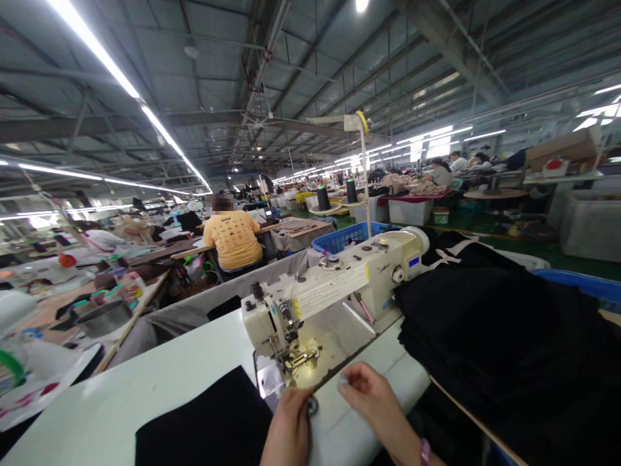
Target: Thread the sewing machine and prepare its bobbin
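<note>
My left hand [290, 424] is closed at the front edge of the sewing machine bed, its fingers round a small dark disc [312, 406] that looks like a bobbin. To its right, my right hand [372, 398] pinches a small pale grey round piece [342, 382] between thumb and fingertips; its exact kind is too small to tell. Just beyond both hands stands an industrial sewing machine [334, 285], its needle area lit. Left of my left hand, a black fabric piece [204, 421] lies flat on the pale machine table [165, 382].
A tall stack of black fabric [499, 349] rises at the right. Behind the machine are a blue basket [347, 238] and thread cones [323, 198] on a stand. A co-worker in a yellow shirt [231, 239] sits ahead, back turned. A white tool [359, 318] lies on the machine bed.
</note>
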Motion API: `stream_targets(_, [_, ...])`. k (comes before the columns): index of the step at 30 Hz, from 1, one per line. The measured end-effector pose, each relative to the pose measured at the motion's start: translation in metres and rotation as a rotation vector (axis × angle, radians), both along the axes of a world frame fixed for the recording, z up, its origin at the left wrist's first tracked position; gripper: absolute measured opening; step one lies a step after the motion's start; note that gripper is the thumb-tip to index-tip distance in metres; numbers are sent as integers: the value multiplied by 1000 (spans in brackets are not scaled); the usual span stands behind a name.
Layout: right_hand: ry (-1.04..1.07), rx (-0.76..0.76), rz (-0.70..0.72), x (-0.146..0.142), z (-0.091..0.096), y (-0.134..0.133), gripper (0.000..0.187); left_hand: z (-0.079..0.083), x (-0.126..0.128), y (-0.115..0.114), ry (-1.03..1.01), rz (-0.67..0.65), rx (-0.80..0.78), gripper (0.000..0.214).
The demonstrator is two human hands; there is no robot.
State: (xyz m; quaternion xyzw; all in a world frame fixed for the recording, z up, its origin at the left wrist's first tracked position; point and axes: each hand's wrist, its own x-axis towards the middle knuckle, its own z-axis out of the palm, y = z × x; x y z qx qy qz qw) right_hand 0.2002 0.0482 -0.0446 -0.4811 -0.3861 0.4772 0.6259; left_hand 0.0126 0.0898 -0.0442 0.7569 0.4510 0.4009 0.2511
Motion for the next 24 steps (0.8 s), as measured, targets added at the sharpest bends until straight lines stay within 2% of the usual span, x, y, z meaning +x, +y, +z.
stream_targets(5, [59,4,-32,-2,-13,7,40,-4,12,0,48,89,130,31])
stream_targets(7, [99,8,-64,-5,-17,9,45,4,12,0,80,124,171,32])
stream_targets(8, [112,5,-69,-6,-19,10,47,13,13,0,107,132,204,33])
stream_targets(9, [118,2,-67,-7,-21,11,48,27,13,-1,141,121,244,33])
stream_targets(11, [118,2,-42,-7,-24,15,47,67,17,-3,243,28,328,33])
stream_targets(14, [114,4,-11,-5,-26,19,46,147,39,-2,464,-194,397,32])
stream_targets(16, [127,-1,-4,-4,-28,21,47,195,64,9,591,-173,460,33])
stream_targets(17, [134,-4,2,-3,-29,22,49,214,77,18,692,-168,466,34])
stream_targets(18, [139,-6,13,-2,-31,22,50,230,91,30,782,-175,464,34])
stream_targets(20, [135,-6,35,2,-32,21,51,248,115,59,846,-185,442,28])
stream_targets(24, [57,27,32,18,-24,14,48,255,145,109,926,-166,344,17])
